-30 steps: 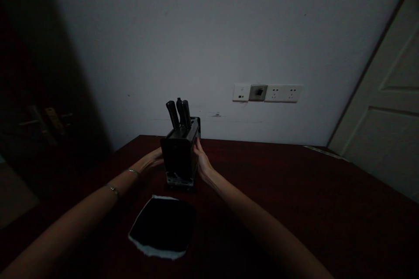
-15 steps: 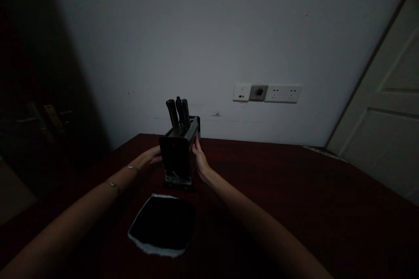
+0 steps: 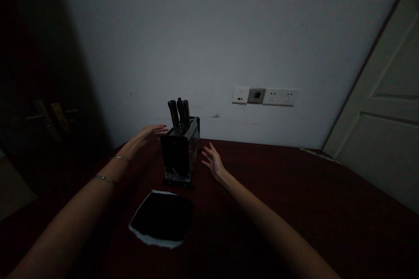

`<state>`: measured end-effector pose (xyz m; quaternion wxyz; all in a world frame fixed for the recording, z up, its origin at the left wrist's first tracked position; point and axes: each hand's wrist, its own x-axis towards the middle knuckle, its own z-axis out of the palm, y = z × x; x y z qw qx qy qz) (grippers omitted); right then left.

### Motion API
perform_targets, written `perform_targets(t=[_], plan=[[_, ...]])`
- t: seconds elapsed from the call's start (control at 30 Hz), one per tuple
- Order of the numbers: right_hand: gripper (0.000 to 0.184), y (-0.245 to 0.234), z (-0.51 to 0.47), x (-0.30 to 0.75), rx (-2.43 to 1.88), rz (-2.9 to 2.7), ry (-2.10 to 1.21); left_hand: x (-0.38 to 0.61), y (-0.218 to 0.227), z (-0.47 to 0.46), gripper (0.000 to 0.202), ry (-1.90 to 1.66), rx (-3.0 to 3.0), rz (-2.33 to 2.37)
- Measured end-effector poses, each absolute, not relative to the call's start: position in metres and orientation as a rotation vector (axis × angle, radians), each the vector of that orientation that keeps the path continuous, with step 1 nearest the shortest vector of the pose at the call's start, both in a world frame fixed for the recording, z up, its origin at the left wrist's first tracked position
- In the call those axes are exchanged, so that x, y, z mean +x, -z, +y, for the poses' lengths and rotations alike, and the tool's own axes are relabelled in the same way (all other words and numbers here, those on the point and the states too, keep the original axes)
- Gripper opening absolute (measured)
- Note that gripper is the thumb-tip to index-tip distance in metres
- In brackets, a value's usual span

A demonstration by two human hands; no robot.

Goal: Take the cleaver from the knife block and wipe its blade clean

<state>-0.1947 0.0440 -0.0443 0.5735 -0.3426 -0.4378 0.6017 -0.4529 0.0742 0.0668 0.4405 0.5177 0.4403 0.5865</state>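
A dark knife block (image 3: 180, 152) stands upright on the dark red table (image 3: 294, 196), with three black knife handles (image 3: 179, 112) sticking out of its top. My left hand (image 3: 149, 134) hovers open just left of the block's top, fingers spread and pointing at the handles, touching nothing. My right hand (image 3: 212, 162) is open to the right of the block, a small gap away from its side. Two thin bracelets ring my left forearm.
A black square cloth with a white edge (image 3: 161, 219) lies flat on the table in front of the block. Wall sockets (image 3: 264, 96) sit on the grey wall behind. A pale door (image 3: 379, 117) stands at right; a dark door with a handle at left.
Both hands have let go of the knife block. The left hand rose to beside the handles and the right hand drew back to the right. The block stays put.
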Motion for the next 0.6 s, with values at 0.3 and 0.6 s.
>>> perform_targets(t=[0.3,0.6], plan=[[0.073,0.054,0.029,-0.113,-0.984,-1.152,-1.231,-0.434,-0.174,0.02,0.027,-2.242,1.203,1.009],[0.074,0.067,0.001,-0.055,-1.276,-1.591,-0.797,-0.278,-0.129,-0.044,0.02,-1.859,1.98,0.853]])
